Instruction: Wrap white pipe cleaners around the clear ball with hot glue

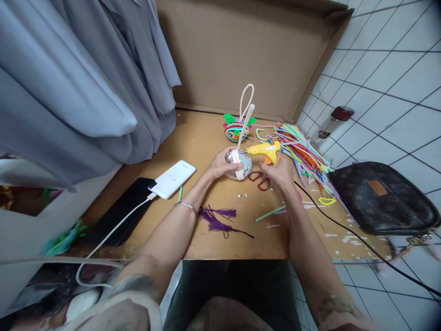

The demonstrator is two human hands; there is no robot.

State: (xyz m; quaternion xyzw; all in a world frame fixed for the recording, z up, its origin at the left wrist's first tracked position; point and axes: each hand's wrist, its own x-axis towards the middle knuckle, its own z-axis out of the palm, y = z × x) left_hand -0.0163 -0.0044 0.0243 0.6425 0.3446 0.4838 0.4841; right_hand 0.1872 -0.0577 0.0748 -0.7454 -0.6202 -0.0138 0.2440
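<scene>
At far left, grey cloth (103, 69) in loose folds above the counter (193, 138). At near left, a green-and-blue tuft (65, 236), then a flat black object (120, 207); against its far end, a white device (174, 179) with a white cable (151, 196) plugged in.

Next, the left hand (220, 164). Grips a clear ball (245, 166) from its left side, fingers curled round it, over the middle of the counter. Inside the ball, small pale blue and white bits; around it, a whitish band (236, 157), with a pale strip (245, 128) rising at the top. Nearer, purple tassels (217, 225) flat on the counter. Beyond the ball, a many-coloured ornament (236, 133) with green side pieces.

Just right of the ball, a yellow glue gun (263, 149), nozzle aimed left at the band. Cannot tell whether touching. Grasps its handle with the fingers of the right hand (280, 171). Beside the right thumb, red scissors (259, 182); nearer, a pale green stick (268, 214).

Farther right, a heap of coloured strips (305, 149); past it, a clear bottle (325, 131) with a dark red lid and something dark inside, too blurred to name. At far right, a dark patterned bag (386, 202), contents hidden.
</scene>
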